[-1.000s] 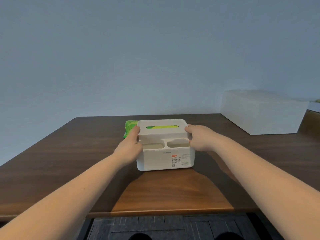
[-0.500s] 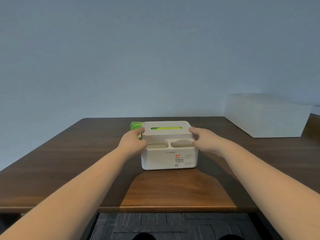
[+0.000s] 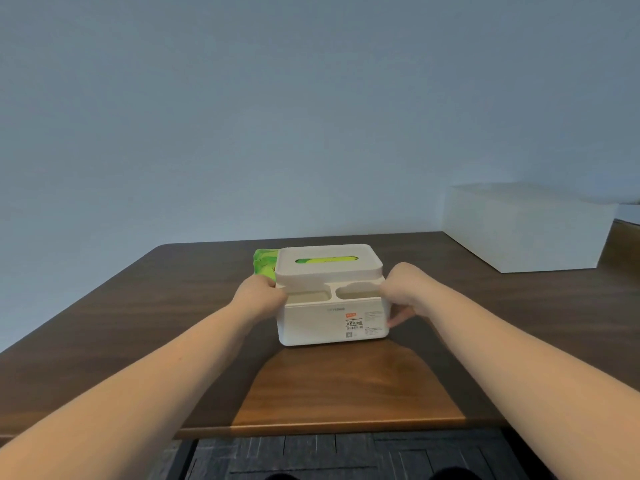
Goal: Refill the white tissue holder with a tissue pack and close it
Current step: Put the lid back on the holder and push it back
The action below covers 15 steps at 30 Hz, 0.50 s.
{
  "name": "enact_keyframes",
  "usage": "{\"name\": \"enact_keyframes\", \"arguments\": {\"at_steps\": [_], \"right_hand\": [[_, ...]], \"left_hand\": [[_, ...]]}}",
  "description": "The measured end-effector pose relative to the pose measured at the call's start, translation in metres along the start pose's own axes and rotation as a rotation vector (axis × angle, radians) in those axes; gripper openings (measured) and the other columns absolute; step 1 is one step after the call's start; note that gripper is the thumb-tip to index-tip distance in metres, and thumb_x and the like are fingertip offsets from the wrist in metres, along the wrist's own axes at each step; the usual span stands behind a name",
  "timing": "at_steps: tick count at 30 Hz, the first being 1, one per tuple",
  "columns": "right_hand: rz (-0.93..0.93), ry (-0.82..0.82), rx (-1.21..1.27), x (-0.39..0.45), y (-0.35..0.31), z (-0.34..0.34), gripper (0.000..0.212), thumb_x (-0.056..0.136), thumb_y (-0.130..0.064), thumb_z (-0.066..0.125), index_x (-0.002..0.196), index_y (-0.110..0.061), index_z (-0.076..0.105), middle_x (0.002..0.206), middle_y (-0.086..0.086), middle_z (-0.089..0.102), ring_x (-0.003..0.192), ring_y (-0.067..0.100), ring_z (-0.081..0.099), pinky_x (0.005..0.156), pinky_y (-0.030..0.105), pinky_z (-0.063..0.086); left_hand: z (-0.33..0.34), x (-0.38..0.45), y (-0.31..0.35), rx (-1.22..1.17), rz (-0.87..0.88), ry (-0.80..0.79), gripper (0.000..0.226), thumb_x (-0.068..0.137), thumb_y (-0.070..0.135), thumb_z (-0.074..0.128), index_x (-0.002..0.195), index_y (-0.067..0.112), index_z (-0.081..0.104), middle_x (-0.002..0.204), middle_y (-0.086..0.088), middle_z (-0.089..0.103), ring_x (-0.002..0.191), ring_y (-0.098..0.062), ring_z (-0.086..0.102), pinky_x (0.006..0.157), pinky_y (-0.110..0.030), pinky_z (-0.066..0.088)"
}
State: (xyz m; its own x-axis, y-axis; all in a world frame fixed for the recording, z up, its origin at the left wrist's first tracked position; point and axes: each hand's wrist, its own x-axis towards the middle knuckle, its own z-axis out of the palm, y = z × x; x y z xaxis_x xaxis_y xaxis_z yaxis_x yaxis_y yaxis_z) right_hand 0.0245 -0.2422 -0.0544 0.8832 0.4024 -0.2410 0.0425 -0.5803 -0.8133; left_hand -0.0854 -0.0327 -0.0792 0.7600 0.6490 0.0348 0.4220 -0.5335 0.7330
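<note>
The white tissue holder (image 3: 332, 306) sits on the dark brown table (image 3: 138, 323), a little way in from the near edge and close to the middle. Its lid (image 3: 329, 263) is on top and looks flat. The lid has a long slot, and through the slot I can see something bright green and yellow inside. In front of the lid the holder has two small open cups side by side. On the front wall there is a label with an orange patch and small print that I cannot read.

I see my left hand (image 3: 258, 294) pressed against the left side of the holder, up near the lid. Its grip is curled in and touching the holder, but the fingers are mostly hidden, so I cannot tell how tight it is. My right hand (image 3: 401, 292) is on the right side. Its grip is wrapped on the holder, with fingers (image 3: 398, 320) showing low down on the right wall.

A green tissue pack (image 3: 265, 266) lies on the table just behind the left back corner of the holder, touching it or very close. Part of it is hidden by the lid and my left hand.

A big white box (image 3: 526, 230) stands on the table far off to the right, well apart from the holder.
</note>
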Motion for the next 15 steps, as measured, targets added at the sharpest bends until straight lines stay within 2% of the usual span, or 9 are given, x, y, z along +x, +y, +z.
{"name": "enact_keyframes", "arguments": {"at_steps": [2,6,8,15], "right_hand": [[0.016,0.022,0.011,0.004,0.003,-0.005,0.019,0.084,0.013,0.051,0.099,0.008,0.062,0.100,0.028,0.066,0.085,0.043,0.069,0.039,0.033,0.057],[0.050,0.042,0.017,0.012,0.013,-0.024,0.029,0.078,0.023,0.052,0.103,0.011,0.062,0.103,0.030,0.065,0.084,0.045,0.069,0.064,0.046,0.063],[0.067,0.077,0.027,0.019,0.018,-0.036,0.028,0.079,0.022,0.053,0.103,0.010,0.061,0.104,0.029,0.065,0.086,0.045,0.068,0.070,0.048,0.062],[0.114,0.189,0.021,0.062,0.034,-0.086,0.027,0.079,0.021,0.054,0.103,0.012,0.062,0.100,0.029,0.068,0.087,0.043,0.071,0.083,0.047,0.059]], "left_hand": [[0.005,0.000,0.006,-0.024,0.017,-0.006,0.023,0.076,0.028,0.061,0.063,0.009,0.063,0.065,-0.006,0.056,0.065,-0.023,0.048,0.062,-0.029,0.038],[0.024,0.008,0.024,-0.061,0.051,-0.020,0.019,0.074,0.019,0.054,0.057,0.011,0.053,0.065,-0.008,0.052,0.066,-0.023,0.045,0.062,-0.028,0.034],[0.037,0.018,0.033,-0.070,0.069,-0.017,0.024,0.076,0.014,0.052,0.052,0.013,0.051,0.065,-0.009,0.053,0.067,-0.024,0.047,0.064,-0.030,0.034],[0.088,0.056,0.080,-0.029,0.180,-0.016,0.020,0.081,0.017,0.048,0.067,0.008,0.060,0.065,-0.007,0.053,0.064,-0.025,0.046,0.057,-0.030,0.032]]}}
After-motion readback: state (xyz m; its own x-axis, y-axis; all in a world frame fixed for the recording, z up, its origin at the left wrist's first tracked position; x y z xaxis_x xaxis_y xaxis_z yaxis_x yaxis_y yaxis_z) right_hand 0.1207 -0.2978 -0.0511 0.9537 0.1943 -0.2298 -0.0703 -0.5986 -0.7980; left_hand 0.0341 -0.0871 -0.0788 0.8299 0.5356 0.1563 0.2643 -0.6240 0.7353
